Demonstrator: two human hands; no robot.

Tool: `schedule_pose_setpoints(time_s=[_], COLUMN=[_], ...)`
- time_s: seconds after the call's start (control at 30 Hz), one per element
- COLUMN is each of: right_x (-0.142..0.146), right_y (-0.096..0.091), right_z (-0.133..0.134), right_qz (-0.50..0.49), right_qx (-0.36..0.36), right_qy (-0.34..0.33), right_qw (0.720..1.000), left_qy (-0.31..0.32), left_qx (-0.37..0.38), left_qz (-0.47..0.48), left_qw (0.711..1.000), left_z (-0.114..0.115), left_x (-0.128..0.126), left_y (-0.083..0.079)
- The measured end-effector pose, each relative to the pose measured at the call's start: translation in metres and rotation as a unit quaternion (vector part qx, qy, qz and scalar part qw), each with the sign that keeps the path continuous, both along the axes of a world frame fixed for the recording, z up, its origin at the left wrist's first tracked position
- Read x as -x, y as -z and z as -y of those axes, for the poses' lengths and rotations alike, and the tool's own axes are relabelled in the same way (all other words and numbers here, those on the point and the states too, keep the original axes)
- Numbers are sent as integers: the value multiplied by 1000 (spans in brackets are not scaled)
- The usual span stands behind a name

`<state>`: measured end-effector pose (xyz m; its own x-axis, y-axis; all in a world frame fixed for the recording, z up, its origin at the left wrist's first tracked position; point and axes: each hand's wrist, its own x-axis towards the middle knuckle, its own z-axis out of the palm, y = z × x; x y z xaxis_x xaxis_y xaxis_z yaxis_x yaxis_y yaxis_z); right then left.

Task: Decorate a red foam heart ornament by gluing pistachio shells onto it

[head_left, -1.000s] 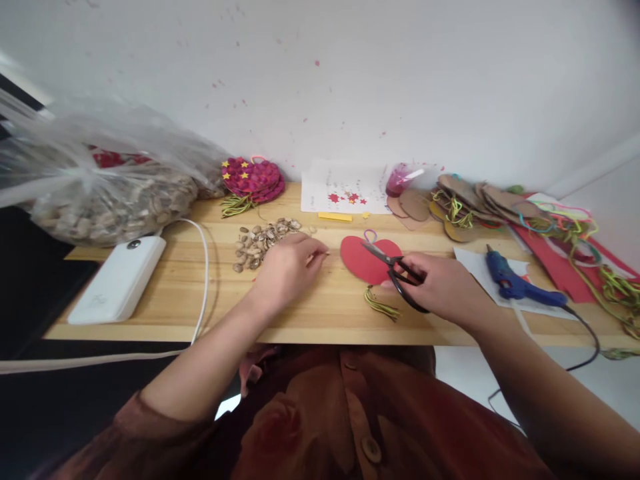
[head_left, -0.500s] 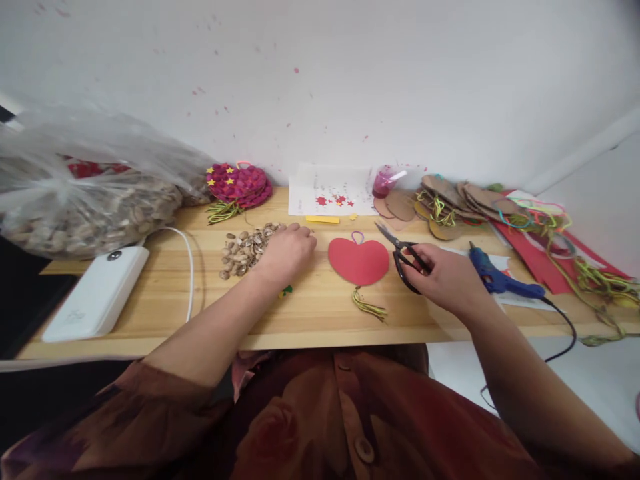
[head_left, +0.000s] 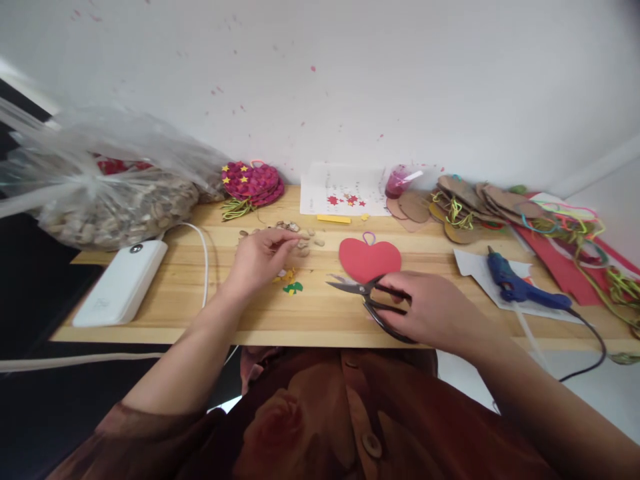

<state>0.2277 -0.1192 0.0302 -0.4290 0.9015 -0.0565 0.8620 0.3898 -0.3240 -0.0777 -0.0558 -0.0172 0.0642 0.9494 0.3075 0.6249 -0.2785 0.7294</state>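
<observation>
My left hand (head_left: 263, 259) is closed in a pinch over the small pile of pistachio shells (head_left: 319, 241), with a pale shell at its fingertips. Most of the pile is hidden behind this hand. My right hand (head_left: 425, 307) holds black-handled scissors (head_left: 367, 293), their blades pointing left, just below the red paper cutout (head_left: 369, 259). The cutout is apple- or heart-shaped, with a purple loop (head_left: 369, 237) on top; its lower edge is partly covered by the scissors. Green and yellow paper scraps (head_left: 293, 287) lie below my left hand.
A plastic bag of shells (head_left: 115, 207) and a white power bank (head_left: 120, 283) stand left. Behind are a star-covered magenta craft piece (head_left: 253, 185), a paper sheet (head_left: 315, 190) and a cup of red liquid (head_left: 397, 182). A blue glue gun (head_left: 525, 290) and cardboard shapes (head_left: 470, 200) lie right.
My right hand has brought the scissors left and nearer to me, over the cutout's lower edge, hiding its tassel. My left hand has drawn back and turned, its fingers now pinching.
</observation>
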Motion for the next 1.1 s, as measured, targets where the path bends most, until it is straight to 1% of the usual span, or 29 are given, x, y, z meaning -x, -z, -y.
schedule_pose_setpoints(time_s=[0.1, 0.17, 0.27, 0.37, 0.43, 0.47, 0.53, 0.6, 0.63, 0.7, 0.73, 0.77, 0.83, 0.9, 1.0, 1.1], right_x=[5, 8, 11, 13, 11, 9, 0, -14, -21, -35, -42, -47, -55, -60, -66, -69], right_y=[6, 9, 11, 13, 13, 13, 12, 12, 12, 15, 17, 20, 25, 29, 32, 35], right_z=[-5, -7, -8, -6, -6, -6, -8, -13, -16, -24, -27, -31, -37, -41, -46, -51], right_qz=[47, 61, 76, 61, 34, 20, -7, -27, -35, -51, -69, -95, -141, -156, -111, -46], right_qx=[-120, -161, -188, -191, -179, -176, -169, -148, -123, -95, -84, -70, -41, -26, -47, -86], right_qy=[-14, -23, -37, -50, -52, -45, -4, 76, 123, 207, 237, 257, 272, 277, 292, 295], right_qw=[992, 985, 978, 978, 982, 983, 986, 986, 984, 972, 965, 959, 951, 948, 949, 951], left_qy=[29, 59, 104, 142, 163, 166, 150, 103, 73, 19, 4, 6, 30, 49, 56, 67], left_qx=[39, 62, 115, 177, 197, 196, 177, 152, 141, 101, 74, 47, 11, 7, 24, 25], left_qz=[96, 130, 155, 186, 193, 185, 150, 101, 68, -28, -88, -150, -262, -334, -381, -394], left_qw=[994, 988, 976, 956, 947, 949, 961, 978, 985, 994, 993, 988, 965, 941, 923, 916], left_z=[11, 18, 26, 31, 31, 30, 25, 16, 11, -1, -8, -15, -28, -39, -50, -55], left_x=[-6, -14, -30, -45, -47, -45, -35, -21, -15, -9, -9, -11, -21, -34, -50, -59], left_y=[-4, -5, -4, -3, -2, -3, -4, -7, -9, -13, -15, -16, -17, -17, -15, -12])
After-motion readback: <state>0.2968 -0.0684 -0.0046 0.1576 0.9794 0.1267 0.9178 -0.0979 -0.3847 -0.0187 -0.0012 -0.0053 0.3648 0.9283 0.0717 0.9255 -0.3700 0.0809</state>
